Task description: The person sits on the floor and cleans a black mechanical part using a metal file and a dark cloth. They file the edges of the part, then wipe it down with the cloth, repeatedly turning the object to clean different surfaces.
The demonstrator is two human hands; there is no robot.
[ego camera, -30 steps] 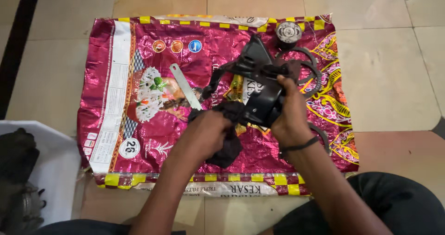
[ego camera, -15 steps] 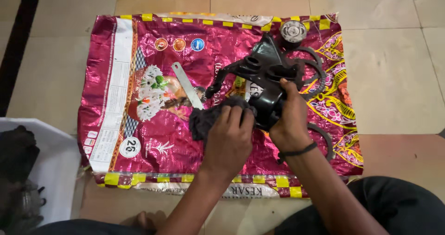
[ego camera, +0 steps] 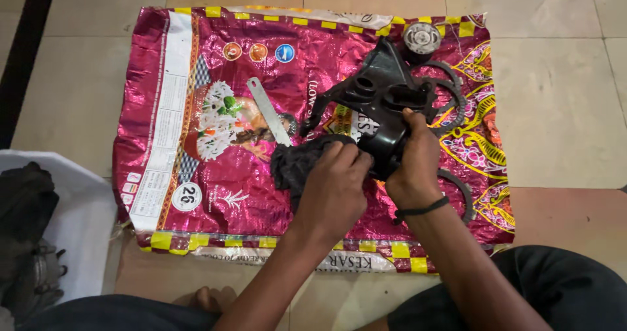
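A black metal machine part [ego camera: 379, 102] with a bracket arm is held above a magenta foil sack [ego camera: 196, 109] spread on the tiled floor. My right hand [ego camera: 413, 164] grips the part's rounded lower body from the right. My left hand [ego camera: 333, 190] presses a dark rag [ego camera: 294, 164] against the part's left side. A flat metal strip [ego camera: 269, 119] lies on the sack just left of the rag.
A round grey metal piece [ego camera: 422, 38] sits at the sack's far right corner, with curved black ring segments [ego camera: 457, 102] and another [ego camera: 465, 194] beside the part. A white tray with dark cloth [ego camera: 26, 213] is at the left. My legs are at the bottom edge.
My left hand with the rag has moved up and right against the part. The part has stayed in my right hand.
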